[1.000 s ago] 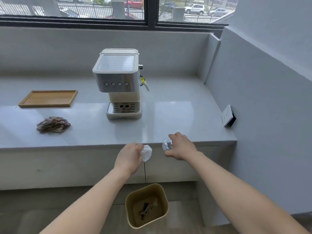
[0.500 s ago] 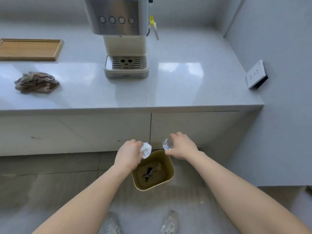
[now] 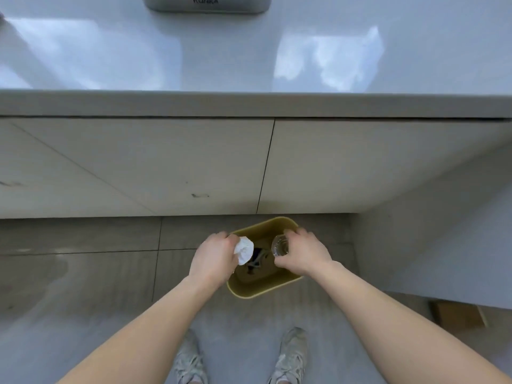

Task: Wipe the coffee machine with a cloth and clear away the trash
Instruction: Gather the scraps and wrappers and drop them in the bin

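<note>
Left hand (image 3: 214, 257) grips crumpled tissue (image 3: 244, 250), right hand (image 3: 303, 254) grips clear container (image 3: 279, 246) — both over bin (image 3: 249, 292), not yet dropped. Coffee machine (image 3: 206, 5) barely visible — wiping status unclear.

A crumpled white paper wad (image 3: 243, 250) is gripped in the left hand (image 3: 214, 257), a small clear plastic cup (image 3: 279, 246) in the right hand (image 3: 303, 254), both held above an olive rectangular plastic bin (image 3: 257, 293).

Both bare arms stretch down, left hand (image 3: 214, 256) curled round a crumpled white tissue (image 3: 244, 250), right hand (image 3: 303, 254) gripping a clear plastic cup (image 3: 280, 246).
</note>
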`<state>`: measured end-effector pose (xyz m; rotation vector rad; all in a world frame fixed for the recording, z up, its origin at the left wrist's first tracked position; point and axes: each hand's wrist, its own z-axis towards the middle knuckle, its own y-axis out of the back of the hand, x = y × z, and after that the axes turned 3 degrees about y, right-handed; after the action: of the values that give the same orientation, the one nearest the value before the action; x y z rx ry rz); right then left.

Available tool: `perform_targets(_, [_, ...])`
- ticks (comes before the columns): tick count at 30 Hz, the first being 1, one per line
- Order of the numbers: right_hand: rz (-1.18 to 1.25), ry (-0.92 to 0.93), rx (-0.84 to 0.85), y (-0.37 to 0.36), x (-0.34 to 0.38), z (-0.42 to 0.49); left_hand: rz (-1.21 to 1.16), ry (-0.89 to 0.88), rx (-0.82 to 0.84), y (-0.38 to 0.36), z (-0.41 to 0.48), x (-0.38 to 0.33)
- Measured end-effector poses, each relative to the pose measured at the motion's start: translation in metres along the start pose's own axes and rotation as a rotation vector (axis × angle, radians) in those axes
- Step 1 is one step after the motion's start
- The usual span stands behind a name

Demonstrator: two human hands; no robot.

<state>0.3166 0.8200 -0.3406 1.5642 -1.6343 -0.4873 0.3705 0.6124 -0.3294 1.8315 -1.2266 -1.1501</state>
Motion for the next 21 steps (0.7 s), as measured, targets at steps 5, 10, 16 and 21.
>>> perform_targets(5, [-0.009, 0.025, 0.023, -0.054, -0.016, 0.035, 0.019, -0.014, 0.051, -0.063, 0.023, 0.011])
perform_targets(10, [-0.035, 0.039, 0.07, -0.106, -0.032, 0.068, 0.072, -0.042, 0.09, -0.116, 0.043, 0.025])
perform_targets(16, [-0.058, 0.023, 0.1, -0.149, -0.046, 0.091, 0.115, -0.037, 0.121, -0.158, 0.06, 0.042])
perform_targets(21, [-0.054, 0.022, 0.081, -0.164, -0.051, 0.104, 0.119, -0.028, 0.136, -0.181, 0.068, 0.045])
